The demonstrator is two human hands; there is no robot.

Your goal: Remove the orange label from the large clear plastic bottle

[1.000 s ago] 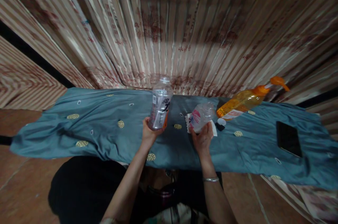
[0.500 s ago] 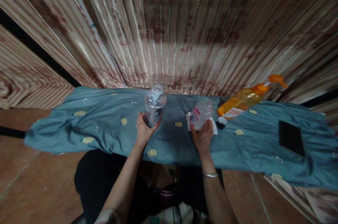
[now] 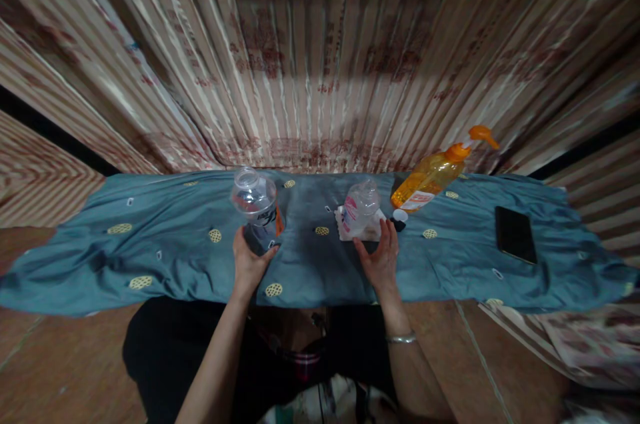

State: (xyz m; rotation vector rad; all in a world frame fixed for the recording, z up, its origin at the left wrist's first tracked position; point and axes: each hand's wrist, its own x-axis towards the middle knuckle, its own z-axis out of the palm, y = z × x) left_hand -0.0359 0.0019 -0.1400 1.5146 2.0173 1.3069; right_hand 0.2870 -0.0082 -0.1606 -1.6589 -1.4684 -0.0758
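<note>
A clear plastic cup [image 3: 260,214] with a domed lid and a dark and orange print stands left of centre on the cloth. Close to its base is my left hand [image 3: 251,266], thumb and fingers apart; whether a fingertip still touches the cup is hard to tell. A small crumpled clear plastic bottle [image 3: 363,201] with a pink print sits on a white packet [image 3: 356,232]. My right hand [image 3: 381,259] rests at the packet's near right edge, fingers spread, holding nothing.
Right of the packet lie a white cap [image 3: 400,216] and a small black piece [image 3: 399,225]. An orange pump bottle [image 3: 429,179] leans behind them. A black phone [image 3: 516,235] lies farther right on the blue-green cloth [image 3: 185,257]. A striped curtain [image 3: 310,64] hangs behind.
My right hand has let go of the small bottle, which now sits on the packet. My left hand has loosened from the cup. The view has shifted, moving everything leftward.
</note>
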